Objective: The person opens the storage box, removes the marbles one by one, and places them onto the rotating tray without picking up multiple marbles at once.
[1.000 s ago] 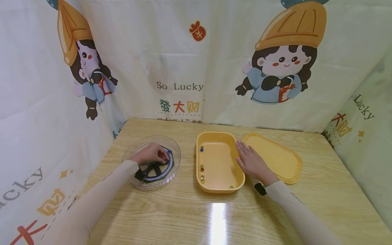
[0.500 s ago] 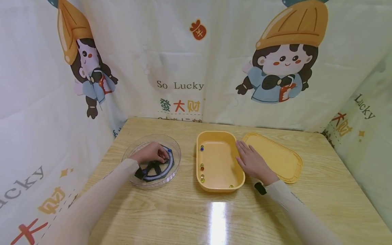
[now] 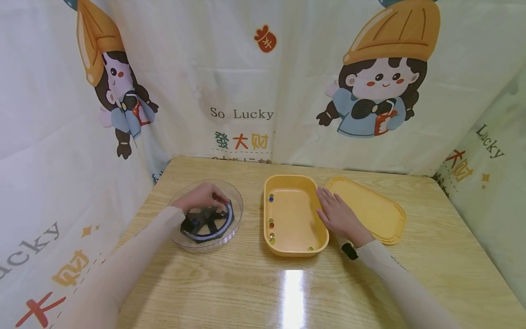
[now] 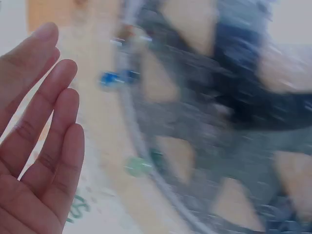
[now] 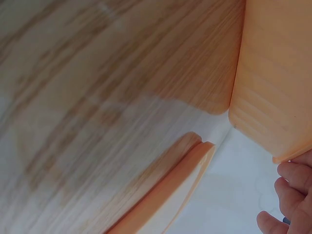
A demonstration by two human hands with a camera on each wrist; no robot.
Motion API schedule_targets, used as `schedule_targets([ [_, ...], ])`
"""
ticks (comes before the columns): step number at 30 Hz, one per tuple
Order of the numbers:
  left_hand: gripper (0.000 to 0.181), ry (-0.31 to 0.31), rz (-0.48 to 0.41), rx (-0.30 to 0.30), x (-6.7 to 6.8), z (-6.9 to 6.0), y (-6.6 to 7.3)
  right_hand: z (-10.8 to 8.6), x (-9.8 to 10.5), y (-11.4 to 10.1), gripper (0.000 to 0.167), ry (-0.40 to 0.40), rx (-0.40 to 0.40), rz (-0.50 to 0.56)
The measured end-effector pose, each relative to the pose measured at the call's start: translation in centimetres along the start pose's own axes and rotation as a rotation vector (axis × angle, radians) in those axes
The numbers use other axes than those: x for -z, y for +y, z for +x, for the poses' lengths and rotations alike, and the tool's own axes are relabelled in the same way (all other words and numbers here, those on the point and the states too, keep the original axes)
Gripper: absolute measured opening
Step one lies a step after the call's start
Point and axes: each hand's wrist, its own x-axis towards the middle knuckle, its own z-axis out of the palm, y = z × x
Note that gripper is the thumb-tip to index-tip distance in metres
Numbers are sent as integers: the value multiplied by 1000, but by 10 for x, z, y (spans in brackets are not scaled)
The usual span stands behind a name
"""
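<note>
The left sleeve point(image 3: 135, 256) and right sleeve point(image 3: 398, 283) are long, smooth and pale beige, the right bearing dark lettering point(image 3: 398, 262) too small to read, with a black piece point(image 3: 349, 251) beside each cuff point(image 3: 368, 251).

beads point(image 4: 110, 79) blurry L-cam, R grip point(image 5: 295, 195) cropped R-cam

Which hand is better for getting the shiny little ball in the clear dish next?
Probably the left hand: it is over the clear dish, close to the shiny ball. The right hand is at the right side of the yellow box, which lies between it and the dish.
</note>
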Motion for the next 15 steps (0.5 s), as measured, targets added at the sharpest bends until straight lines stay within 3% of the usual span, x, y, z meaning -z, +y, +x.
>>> schedule_targets([
  [8,20,33,19,-113,7,12,47,1,2,2,58,-70,-24,-37],
  [15,19,-39,2,-261,-6,30,100,1,2,2,59,-63,-18,-30],
])
